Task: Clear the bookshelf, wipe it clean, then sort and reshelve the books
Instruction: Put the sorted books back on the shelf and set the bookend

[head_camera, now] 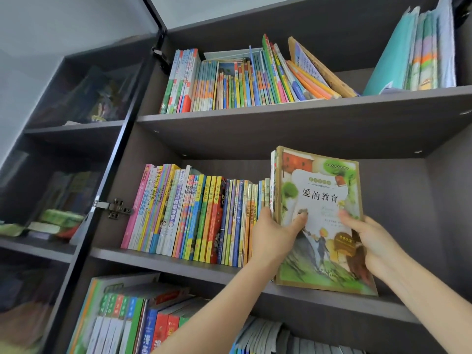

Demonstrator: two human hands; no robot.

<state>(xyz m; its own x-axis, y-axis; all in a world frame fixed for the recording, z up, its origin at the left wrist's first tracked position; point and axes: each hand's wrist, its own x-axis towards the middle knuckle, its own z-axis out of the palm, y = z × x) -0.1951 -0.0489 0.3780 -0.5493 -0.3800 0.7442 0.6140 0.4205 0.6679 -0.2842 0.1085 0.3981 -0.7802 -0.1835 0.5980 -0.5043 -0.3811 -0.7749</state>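
Note:
A dark bookshelf (281, 116) fills the view. On its middle shelf (163, 260) stands a row of colourful upright books (199, 215). At the row's right end a green-and-tan illustrated book (321, 195) faces me, cover out, together with a few thinner books behind it. My left hand (273, 236) grips this small bundle at its left edge, thumb across the cover. My right hand (370, 241) holds the cover's lower right, thumb on the front. The bundle's lower edge sits at the shelf's front lip.
The top shelf holds upright and leaning thin books (240, 80) and teal folders (419, 52) at the right. More books (143, 323) fill the shelf below. A glass cabinet door (63, 139) stands open at the left. The middle shelf's right part (408, 213) is bare.

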